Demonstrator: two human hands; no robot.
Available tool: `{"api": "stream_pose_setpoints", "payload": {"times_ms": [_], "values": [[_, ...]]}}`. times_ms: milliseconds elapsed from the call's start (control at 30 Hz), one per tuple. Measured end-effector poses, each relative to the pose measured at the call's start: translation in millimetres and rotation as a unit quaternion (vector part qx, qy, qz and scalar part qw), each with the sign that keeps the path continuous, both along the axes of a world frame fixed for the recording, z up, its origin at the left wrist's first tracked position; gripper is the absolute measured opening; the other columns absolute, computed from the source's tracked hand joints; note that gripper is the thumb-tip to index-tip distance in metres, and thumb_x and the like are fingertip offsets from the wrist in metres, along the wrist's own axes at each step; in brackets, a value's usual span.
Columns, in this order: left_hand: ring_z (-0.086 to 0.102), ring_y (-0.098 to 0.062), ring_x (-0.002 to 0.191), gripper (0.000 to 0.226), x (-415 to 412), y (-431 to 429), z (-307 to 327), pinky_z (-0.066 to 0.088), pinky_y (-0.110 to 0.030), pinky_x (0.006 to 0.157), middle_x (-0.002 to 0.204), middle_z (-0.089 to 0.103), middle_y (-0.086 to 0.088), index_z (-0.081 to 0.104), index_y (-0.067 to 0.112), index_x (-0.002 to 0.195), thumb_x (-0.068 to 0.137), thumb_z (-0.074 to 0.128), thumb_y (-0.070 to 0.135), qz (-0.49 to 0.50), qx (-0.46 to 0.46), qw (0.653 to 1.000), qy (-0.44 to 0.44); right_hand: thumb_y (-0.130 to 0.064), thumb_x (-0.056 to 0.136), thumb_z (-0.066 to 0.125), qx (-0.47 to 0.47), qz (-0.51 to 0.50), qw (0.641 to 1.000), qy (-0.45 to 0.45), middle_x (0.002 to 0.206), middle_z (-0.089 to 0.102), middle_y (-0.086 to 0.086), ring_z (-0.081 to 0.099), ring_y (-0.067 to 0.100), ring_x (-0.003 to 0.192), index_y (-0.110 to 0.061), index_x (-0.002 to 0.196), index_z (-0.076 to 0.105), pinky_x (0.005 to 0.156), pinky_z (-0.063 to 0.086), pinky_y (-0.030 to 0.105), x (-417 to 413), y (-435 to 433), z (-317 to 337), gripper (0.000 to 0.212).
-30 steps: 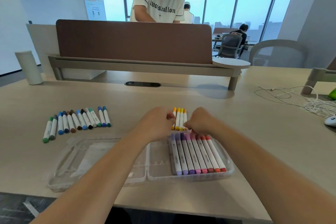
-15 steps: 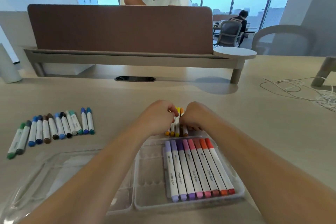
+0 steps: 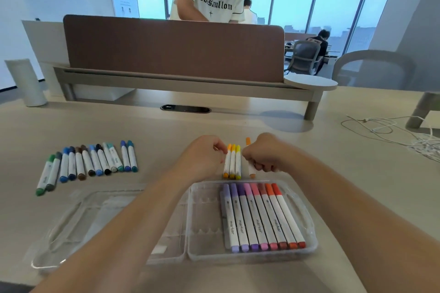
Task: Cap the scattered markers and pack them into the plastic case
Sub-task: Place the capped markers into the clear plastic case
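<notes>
Right hand (image 3: 264, 158) closes in a curled grip round an orange marker (image 3: 248, 142), whose cap pokes out above the knuckles and whose other end shows below them. Left hand (image 3: 204, 158) is curled too, its fingertips against the nearest of the markers between the hands. Whether it pinches that marker or only steadies it, I cannot tell.

On the table (image 3: 333, 173) the plastic case (image 3: 204, 216) lies open just in front of the hands, its lid (image 3: 95, 221) folded out flat to the left. Eight capped markers (image 3: 262, 219), from purple through pink to red, fill the right part of the tray, and the left part is bare. A long row of blue, green and brown markers (image 3: 88, 162) waits well apart on the left.

A moment ago four warm-coloured markers sat bunched together between the two hands. Now only three yellow markers (image 3: 232, 162) lie side by side there, and the orange one stands clear of them in the right hand. That suggests it is the next to go in, probably beside the red marker's neighbours or into the bare slots. Packing looks about a third done.
</notes>
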State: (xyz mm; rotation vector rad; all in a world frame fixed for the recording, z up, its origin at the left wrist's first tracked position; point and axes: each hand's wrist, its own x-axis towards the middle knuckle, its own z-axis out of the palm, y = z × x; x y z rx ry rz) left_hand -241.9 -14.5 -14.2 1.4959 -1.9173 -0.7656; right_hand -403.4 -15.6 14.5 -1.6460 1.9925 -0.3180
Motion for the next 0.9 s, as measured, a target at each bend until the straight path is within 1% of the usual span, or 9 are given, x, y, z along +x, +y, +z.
{"api": "stream_pose_setpoints", "payload": {"times_ms": [133,233,300,400,533,633,733,833,900], "values": [[0.060,-0.016,0.078,0.026,12.8,19.7,-2.2,0.043,-0.024,0.058,0.094,0.067,-0.002,0.064,0.026,0.086,0.093,0.048,0.007,0.010,0.009,1.000,0.009,-0.011,0.082,0.048,0.002,0.031,1.000,0.001,0.050,0.048,0.009,0.036,0.019,0.039,-0.006,0.055,0.054,0.042,0.027,0.019,14.4,32.5,8.3,0.028],[0.062,-0.013,0.078,0.024,22.7,35.8,-5.7,0.045,-0.023,0.058,0.092,0.069,0.001,0.066,0.024,0.093,0.095,0.047,0.009,0.013,0.005,1.000,-0.007,-0.011,0.082,0.050,0.027,0.054,0.998,-0.007,0.039,0.047,0.005,0.037,0.015,0.030,-0.007,0.052,0.054,0.037,0.027,0.015,26.9,56.5,7.6,0.031],[0.063,-0.011,0.081,0.024,28.1,46.9,-8.6,0.047,-0.022,0.060,0.094,0.069,0.003,0.067,0.023,0.100,0.096,0.048,0.010,0.002,0.002,1.000,-0.023,-0.012,0.081,0.051,0.045,0.064,0.997,-0.027,0.040,0.047,0.003,0.036,0.014,0.030,-0.009,0.052,0.054,0.037,0.025,0.015,35.4,67.8,1.0,0.029],[0.064,-0.010,0.084,0.022,32.8,59.9,-12.2,0.051,-0.022,0.072,0.100,0.070,0.003,0.068,0.021,0.108,0.095,0.054,0.011,-0.024,-0.009,0.998,-0.051,-0.010,0.078,0.052,0.063,0.072,0.995,-0.029,0.039,0.046,0.002,0.035,0.014,0.030,-0.009,0.052,0.055,0.039,0.025,0.016,45.6,78.5,-6.6,0.027],[0.061,-0.008,0.098,0.033,35.8,70.9,-15.5,0.047,-0.020,0.086,0.119,0.068,0.004,0.065,0.022,0.122,0.092,0.057,0.012,-0.052,-0.012,0.994,-0.099,-0.011,0.081,0.056,0.071,0.084,0.994,-0.021,0.036,0.044,-0.001,0.034,0.012,0.027,-0.010,0.052,0.054,0.039,0.026,0.017,53.0,85.8,-8.3,0.029],[0.067,-0.013,0.096,0.038,35.9,78.2,-15.4,0.053,-0.023,0.079,0.119,0.067,0.002,0.059,0.025,0.130,0.094,0.055,0.014,-0.073,0.007,0.989,-0.131,-0.013,0.085,0.059,0.062,0.087,0.994,-0.004,0.041,0.047,0.001,0.036,0.012,0.027,-0.009,0.053,0.055,0.037,0.028,0.016,51.7,85.5,-8.7,0.033],[0.066,-0.012,0.091,0.035,36.6,81.2,-12.2,0.051,-0.020,0.072,0.117,0.066,0.001,0.058,0.028,0.131,0.096,0.058,0.023,-0.099,0.000,0.981,-0.166,-0.018,0.090,0.060,0.040,0.084,0.996,0.005,0.050,0.053,0.005,0.041,0.012,0.033,-0.009,0.055,0.058,0.038,0.032,0.019,47.4,81.4,-11.8,0.036],[0.062,-0.015,0.103,0.036,37.8,80.3,-10.6,0.052,-0.030,0.088,0.130,0.057,0.002,0.061,0.025,0.129,0.093,0.063,0.029,-0.125,-0.005,0.972,-0.197,-0.022,0.091,0.062,0.037,0.088,0.995,0.010,0.041,0.052,0.000,0.041,0.010,0.029,-0.009,0.056,0.056,0.037,0.033,0.018,42.2,79.8,-16.0,0.039],[0.056,-0.016,0.114,0.045,37.8,81.1,-10.1,0.046,-0.030,0.096,0.143,0.046,0.007,0.056,0.025,0.136,0.093,0.063,0.033,-0.137,-0.007,0.968,-0.211,-0.025,0.093,0.063,0.039,0.089,0.995,0.009,0.034,0.048,-0.004,0.040,0.008,0.026,-0.010,0.057,0.055,0.036,0.034,0.016,39.5,79.1,-17.5,0.040]]}}
